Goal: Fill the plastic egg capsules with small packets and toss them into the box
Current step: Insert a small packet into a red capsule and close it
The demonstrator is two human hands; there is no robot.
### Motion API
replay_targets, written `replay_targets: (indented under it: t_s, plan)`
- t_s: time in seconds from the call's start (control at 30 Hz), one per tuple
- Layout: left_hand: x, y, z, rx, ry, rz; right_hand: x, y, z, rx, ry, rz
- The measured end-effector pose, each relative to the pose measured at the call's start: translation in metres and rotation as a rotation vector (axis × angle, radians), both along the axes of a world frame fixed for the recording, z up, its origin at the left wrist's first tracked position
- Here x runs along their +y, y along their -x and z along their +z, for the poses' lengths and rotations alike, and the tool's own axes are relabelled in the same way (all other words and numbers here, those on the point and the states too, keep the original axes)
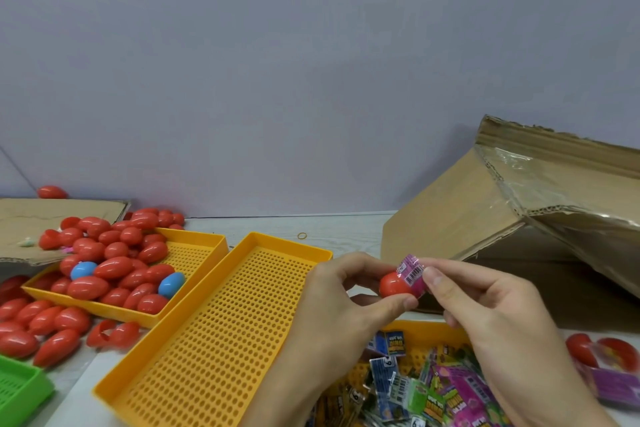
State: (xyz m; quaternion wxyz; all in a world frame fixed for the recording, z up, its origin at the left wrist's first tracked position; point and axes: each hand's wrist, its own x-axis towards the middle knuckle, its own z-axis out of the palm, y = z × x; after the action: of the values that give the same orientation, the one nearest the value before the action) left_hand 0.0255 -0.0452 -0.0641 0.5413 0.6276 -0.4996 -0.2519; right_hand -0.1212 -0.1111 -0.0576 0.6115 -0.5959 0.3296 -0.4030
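Pinching red egg half (pixel 394 284): left hand (pixel 341 302) | pinching pink packet (pixel 412 274) at it: right hand (pixel 485 315)

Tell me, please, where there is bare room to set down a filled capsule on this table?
The middle perforated yellow tray is bare. A strip of white tabletop lies free between it, the wall and the tilted cardboard box. Crowded: the left yellow tray heaped with red egg capsules, and the packet tray under both hands.
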Motion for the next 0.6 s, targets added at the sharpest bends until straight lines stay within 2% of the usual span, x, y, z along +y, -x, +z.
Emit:
replay_targets:
  t_s: [0.2,0.6]
  plan:
    - [0.002,0.003,0.001,-0.008,-0.025,-0.023,-0.004,-0.002,-0.007,0.085,0.061,-0.1]
    - [0.0,0.003,-0.002,-0.02,0.009,-0.025,-0.005,-0.004,-0.014,0.077,0.048,-0.175]
